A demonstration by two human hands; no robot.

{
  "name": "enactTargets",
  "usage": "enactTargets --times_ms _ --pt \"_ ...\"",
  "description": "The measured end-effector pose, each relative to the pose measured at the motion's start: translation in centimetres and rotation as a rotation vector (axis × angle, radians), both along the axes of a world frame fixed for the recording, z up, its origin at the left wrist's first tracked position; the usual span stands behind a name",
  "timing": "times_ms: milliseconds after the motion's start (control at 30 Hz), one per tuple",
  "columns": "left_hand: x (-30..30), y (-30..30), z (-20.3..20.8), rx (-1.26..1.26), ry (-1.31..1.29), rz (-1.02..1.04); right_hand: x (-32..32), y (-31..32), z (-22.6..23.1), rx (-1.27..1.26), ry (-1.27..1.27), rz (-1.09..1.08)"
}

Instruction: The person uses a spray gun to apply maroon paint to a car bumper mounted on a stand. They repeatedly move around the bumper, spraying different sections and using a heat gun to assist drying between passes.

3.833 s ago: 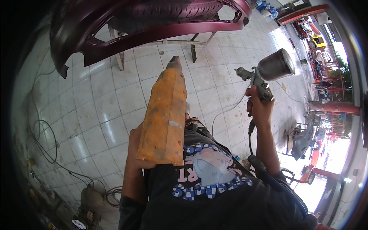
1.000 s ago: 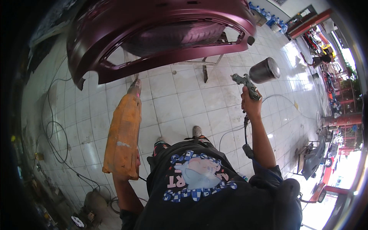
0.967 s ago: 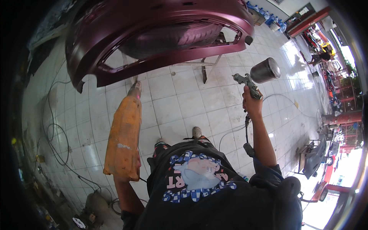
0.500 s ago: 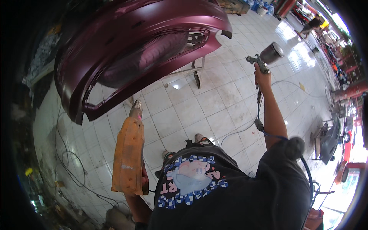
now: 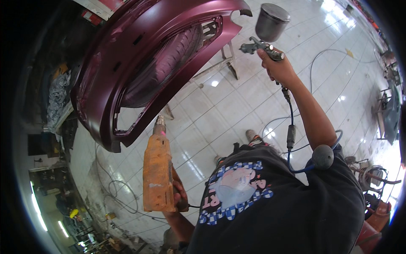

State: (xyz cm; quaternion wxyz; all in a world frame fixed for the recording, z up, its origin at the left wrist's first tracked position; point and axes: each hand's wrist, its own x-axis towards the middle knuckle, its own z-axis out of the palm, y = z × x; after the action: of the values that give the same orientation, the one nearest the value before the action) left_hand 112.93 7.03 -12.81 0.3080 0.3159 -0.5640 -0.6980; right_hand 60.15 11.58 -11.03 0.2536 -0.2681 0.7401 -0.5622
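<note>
My left hand point(image 5: 180, 192) is wrapped round the handle of an orange heat gun point(image 5: 157, 173). The heat gun's metal nozzle points away from me, toward the lower edge of a dark red car bumper point(image 5: 101, 91), with a small gap between. In my right hand point(image 5: 279, 67) is a spray gun point(image 5: 253, 46) with a grey paint cup point(image 5: 272, 22) on top. Its tip faces left toward the bumper's right end, apart from it. A blue air hose point(image 5: 292, 112) runs down from the spray gun's grip past my right elbow.
A stand point(image 5: 230, 63) holds the bumper above the white tiled floor point(image 5: 203, 122). Cords point(image 5: 122, 199) lie looped on the floor at the left. A grey hose point(image 5: 312, 72) curves across the tiles at the right. Crumpled silvery sheeting point(image 5: 58, 95) sits beyond the bumper's left side.
My right hand has brought the spray gun left and closer to the bumper. The view has turned, so the bumper, heat gun and floor appear shifted. Both hands keep their hold.
</note>
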Motion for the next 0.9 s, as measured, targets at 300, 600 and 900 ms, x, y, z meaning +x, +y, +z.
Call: enactTargets --times_ms 300,600,900 --pt "2.8 -0.8 0.5 0.072 0.046 0.138 14.4 -3.3 1.0 -0.195 0.101 0.465" --pt "5.7 -1.4 -0.3 0.03 0.06 0.193 13.8 -6.6 7.4 0.121 -0.073 0.432" --pt "2.3 0.0 -0.6 0.053 0.09 0.201 -5.1 -6.5 5.5 0.041 0.018 -0.058"
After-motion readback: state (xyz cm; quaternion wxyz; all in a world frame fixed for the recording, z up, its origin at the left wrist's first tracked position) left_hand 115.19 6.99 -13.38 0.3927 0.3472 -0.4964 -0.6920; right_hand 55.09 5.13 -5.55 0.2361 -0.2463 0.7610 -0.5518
